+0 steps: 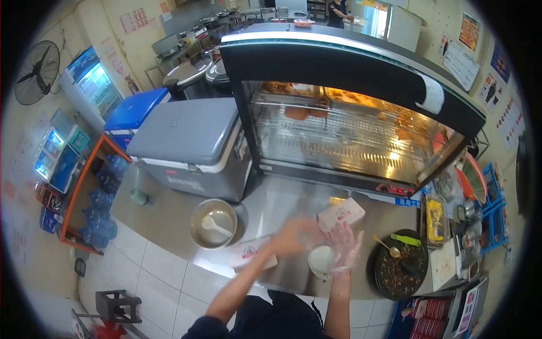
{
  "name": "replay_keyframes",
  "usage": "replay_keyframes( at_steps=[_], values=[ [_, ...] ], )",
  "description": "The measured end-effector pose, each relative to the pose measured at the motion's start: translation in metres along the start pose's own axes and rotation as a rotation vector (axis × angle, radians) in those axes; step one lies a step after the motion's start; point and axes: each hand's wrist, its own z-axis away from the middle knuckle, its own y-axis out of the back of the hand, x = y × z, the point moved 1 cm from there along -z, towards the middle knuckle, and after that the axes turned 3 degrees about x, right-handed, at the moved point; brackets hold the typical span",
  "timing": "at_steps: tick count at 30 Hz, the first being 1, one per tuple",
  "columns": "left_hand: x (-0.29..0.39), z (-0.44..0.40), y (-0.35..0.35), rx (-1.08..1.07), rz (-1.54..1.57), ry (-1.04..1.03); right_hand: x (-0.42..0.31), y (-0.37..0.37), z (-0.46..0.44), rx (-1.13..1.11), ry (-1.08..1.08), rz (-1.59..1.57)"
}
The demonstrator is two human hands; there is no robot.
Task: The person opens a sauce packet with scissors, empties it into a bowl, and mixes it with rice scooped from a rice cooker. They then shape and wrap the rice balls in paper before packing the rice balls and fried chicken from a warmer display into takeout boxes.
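Observation:
Over the steel counter [282, 198], my left hand [296, 236] is smeared by motion, and its fingers cannot be made out. My right hand [345, 247] wears a clear plastic glove, its fingers spread at the lower edge of a white box with red print [342, 216]. Below and between my hands lies a round white item [320, 261]. Another white printed box [244, 254] is partly hidden under my left forearm. To its upper left stands a metal bowl [213, 214] with a white scoop [217, 227] inside.
A glass food warmer [350, 130] stands behind the counter's middle, with a grey cooler box [186, 135] to its left. On the right are a round black pan [398, 265] with a spoon and green-handled tool, a cutting board [445, 264] and a yellow-filled tray [435, 220].

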Motion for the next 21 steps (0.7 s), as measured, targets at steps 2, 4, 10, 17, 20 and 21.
replay_keyframes(
  at_steps=[2,4,10,17,20,21],
  values=[
    [-0.082,-0.057,0.075,0.646,-0.105,0.236,0.012,-0.003,-0.008,-0.002,0.020,-0.037],
    [-0.120,-0.118,0.119,0.932,-0.398,0.149,0.012,-0.016,-0.003,0.031,0.141,0.257],
    [-0.162,-0.227,0.131,1.252,-0.530,0.064,0.059,-0.002,-0.013,0.116,0.246,0.441],
    [-0.156,-0.256,0.058,0.990,-0.427,0.111,0.129,-0.061,-0.060,-0.129,0.209,1.133],
    [-0.075,-0.222,0.038,0.295,-0.326,0.196,0.135,-0.124,-0.140,-0.440,0.657,1.216],
    [-0.062,-0.206,0.048,0.127,-0.301,0.162,0.117,-0.178,-0.160,-0.451,0.717,1.280]
  ],
)
